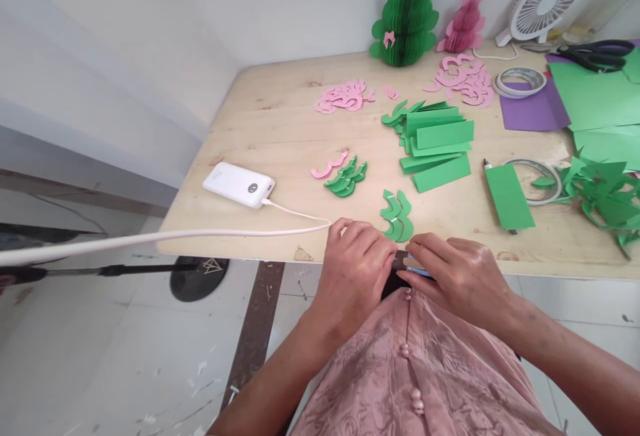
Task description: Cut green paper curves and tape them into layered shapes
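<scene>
Green paper cutouts [404, 228] just beyond left hand [351, 273] and right hand [465, 273], fingers [370, 235] curled, grip impossible to tell.

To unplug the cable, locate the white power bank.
In the head view, the white power bank lies near the left edge of the table, left of the left hand and the pink wavy strip, with a white cable plugged into its right end.

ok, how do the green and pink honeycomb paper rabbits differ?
The green honeycomb rabbit is larger; the pink honeycomb rabbit is smaller. The green honeycomb rabbit has a pink paper cutout on its front; the pink honeycomb rabbit shows none. Both have pleated bodies and two ears.
</scene>
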Available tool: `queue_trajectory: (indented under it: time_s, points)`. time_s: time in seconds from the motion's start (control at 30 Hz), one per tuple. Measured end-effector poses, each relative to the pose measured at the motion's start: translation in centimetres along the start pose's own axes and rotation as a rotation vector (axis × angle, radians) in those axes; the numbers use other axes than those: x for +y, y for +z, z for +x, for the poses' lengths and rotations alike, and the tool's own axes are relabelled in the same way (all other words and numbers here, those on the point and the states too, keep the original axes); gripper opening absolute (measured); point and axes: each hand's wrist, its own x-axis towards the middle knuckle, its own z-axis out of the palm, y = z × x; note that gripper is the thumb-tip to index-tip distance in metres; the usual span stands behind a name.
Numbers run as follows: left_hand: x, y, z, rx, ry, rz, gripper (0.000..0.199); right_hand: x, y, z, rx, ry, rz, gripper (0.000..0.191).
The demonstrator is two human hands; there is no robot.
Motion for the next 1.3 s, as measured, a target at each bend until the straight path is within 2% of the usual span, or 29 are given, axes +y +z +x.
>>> queue_trajectory:
  time_s: [0.4,0.67,0.93,1.3]
  points:
    - [0.22,-0.05,-0.03,-0.048,-0.037,-0.032,0.018,0.02,0.05,0.0,0.005,-0.013,-0.008,0.031]
    - [0.28,-0.16,-0.09,-0.01,-0.108,-0.144,0.013,0.06,0.06,-0.03,-0.007,-0.007,-0.008,0.03]
    - [0.08,-0.16,0.17,-0.059,-0.074,-0.122,0.015,0.15,0.12,-0.02,-0.02,-0.017,-0.017,0.029]
    - [0.01,-0.21,0.36,-0.04,-0.071,-0.104,0.014,0.15,0.0,0.05,-0.026,-0.027,-0.02,0.03]
